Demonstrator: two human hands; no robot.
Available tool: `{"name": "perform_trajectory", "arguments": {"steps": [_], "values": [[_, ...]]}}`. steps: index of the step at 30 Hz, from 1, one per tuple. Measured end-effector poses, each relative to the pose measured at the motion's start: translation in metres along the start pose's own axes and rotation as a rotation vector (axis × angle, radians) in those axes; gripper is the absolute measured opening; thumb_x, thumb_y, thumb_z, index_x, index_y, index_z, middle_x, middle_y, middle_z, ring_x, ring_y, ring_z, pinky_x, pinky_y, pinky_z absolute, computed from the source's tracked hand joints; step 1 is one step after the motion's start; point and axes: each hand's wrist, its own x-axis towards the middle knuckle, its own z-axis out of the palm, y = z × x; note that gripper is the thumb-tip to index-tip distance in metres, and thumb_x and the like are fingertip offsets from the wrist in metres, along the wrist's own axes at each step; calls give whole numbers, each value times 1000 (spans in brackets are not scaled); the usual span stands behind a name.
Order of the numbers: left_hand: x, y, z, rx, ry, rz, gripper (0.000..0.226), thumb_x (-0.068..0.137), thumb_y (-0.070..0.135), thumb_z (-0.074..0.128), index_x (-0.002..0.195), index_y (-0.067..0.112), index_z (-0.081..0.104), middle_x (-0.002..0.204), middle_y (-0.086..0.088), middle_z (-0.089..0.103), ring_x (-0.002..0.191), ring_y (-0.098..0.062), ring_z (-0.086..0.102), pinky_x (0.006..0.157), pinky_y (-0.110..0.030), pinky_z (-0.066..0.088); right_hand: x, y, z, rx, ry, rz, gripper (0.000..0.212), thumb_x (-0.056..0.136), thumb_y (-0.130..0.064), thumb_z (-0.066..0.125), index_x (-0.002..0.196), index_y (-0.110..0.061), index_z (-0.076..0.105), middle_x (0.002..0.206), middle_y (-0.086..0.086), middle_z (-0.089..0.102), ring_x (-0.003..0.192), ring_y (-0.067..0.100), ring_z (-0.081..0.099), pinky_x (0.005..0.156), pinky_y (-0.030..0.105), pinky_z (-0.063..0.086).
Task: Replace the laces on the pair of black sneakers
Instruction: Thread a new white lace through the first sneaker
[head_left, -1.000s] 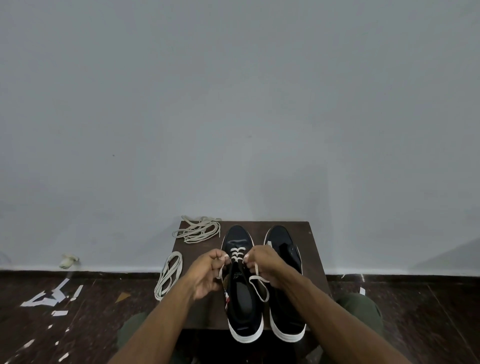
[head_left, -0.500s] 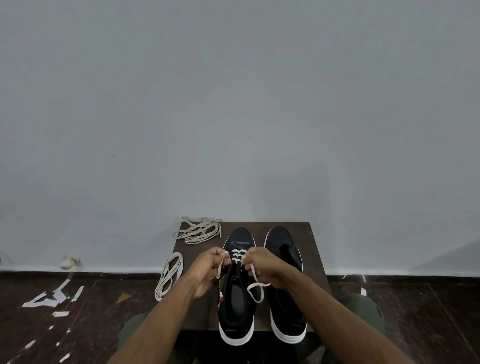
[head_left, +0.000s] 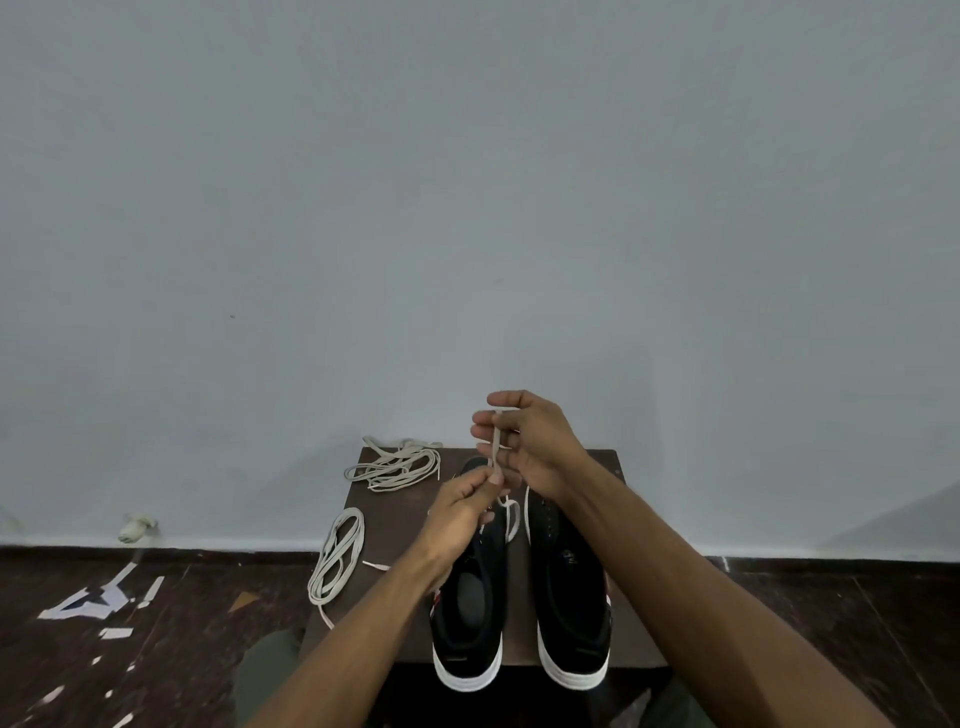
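Lace (head_left: 496, 441) of a pale cream colour is being held taut between both hands above the left sneaker (head_left: 467, 597). The upper part of the strand is being pinched by the fingers of the right hand (head_left: 530, 441), which is raised in front of the grey wall (head_left: 467, 208); its remaining fingers are being held loosely spread. The lower part of the same strand is being gripped between the thumb and fingers of the left hand (head_left: 462, 506), which is closed around it just above the shoe's eyelet area. A slack loop of the lace is being left hanging below the hands, against the tongue of the left sneaker. Both black sneakers are being supported side by side on a small dark brown table (head_left: 374, 545), toes pointing towards the wall and white soles facing the person. The right sneaker (head_left: 569, 597) is being shown with bare eyelets and is partly being covered by the right forearm. Two further items are being kept on the left part of the table: a loose tangled lace bundle (head_left: 397, 465) near the far edge, and a coiled lace bundle (head_left: 337, 556) nearer the person, overhanging the left edge. White paper scraps (head_left: 98, 603) are being seen scattered on the dark floor (head_left: 182, 649) well to the left of the table.
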Motion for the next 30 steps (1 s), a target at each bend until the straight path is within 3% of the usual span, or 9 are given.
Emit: {"name": "perform_trajectory", "arguments": {"steps": [3,6,13,17,19,21,25,27,30], "values": [[-1,1,-4,-16,14,34,23,101,19,48,91,12,67,83,-4,72,83,-18,62,80,-35,44,5,-9,-4,28,24,-12,20,93,8,45,101,-7,57,91,15,70,84,27,69,86,41,54],[4,-9,-31,146,83,73,24,100,12,48,85,14,67,63,4,62,71,-15,59,80,-36,45,13,-13,-22,18,117,-15,20,92,10,47,98,-7,55,89,18,71,80,29,71,79,40,57],[10,-40,-95,441,137,-33,30,98,7,52,75,20,65,53,10,62,69,-14,57,78,-31,41,21,10,-74,-70,385,-32,13,93,4,49,92,-4,59,82,15,68,73,27,70,67,36,59],[10,-21,-74,173,143,-67,25,100,7,47,82,7,65,56,1,58,63,-20,60,62,-23,51,14,38,-68,-545,192,-52,24,87,4,47,80,-11,64,73,10,68,62,18,65,62,30,52],[14,-6,-61,85,143,-67,23,101,9,47,87,5,64,60,-4,55,57,-16,61,53,-20,52,13,57,-56,-857,13,-79,22,84,-1,54,81,-19,68,68,-2,66,61,11,62,68,28,52],[17,6,-49,100,97,-33,22,100,12,48,87,6,66,60,-4,56,53,-11,60,58,-23,56,14,73,-45,-1095,-119,-126,17,83,-13,63,91,-28,69,68,-12,62,67,8,58,78,26,50],[21,23,-33,201,1,32,21,99,13,51,86,8,67,61,-3,59,53,-13,58,56,-22,52,18,87,-30,-1274,-144,-197,20,89,-28,58,70,-23,58,78,1,66,83,27,60,78,36,49],[23,22,-33,220,27,49,20,99,14,51,90,9,68,68,-3,63,57,-12,59,56,-22,50,19,84,-32,-1236,-57,-190,22,87,-27,56,65,-24,59,81,3,70,84,27,66,78,37,54],[23,9,-38,208,83,11,20,100,15,48,102,19,67,93,0,69,69,-9,62,62,-25,49,13,69,-39,-828,39,-84,17,84,-14,57,70,-13,67,65,7,65,57,22,62,64,38,57]]}}
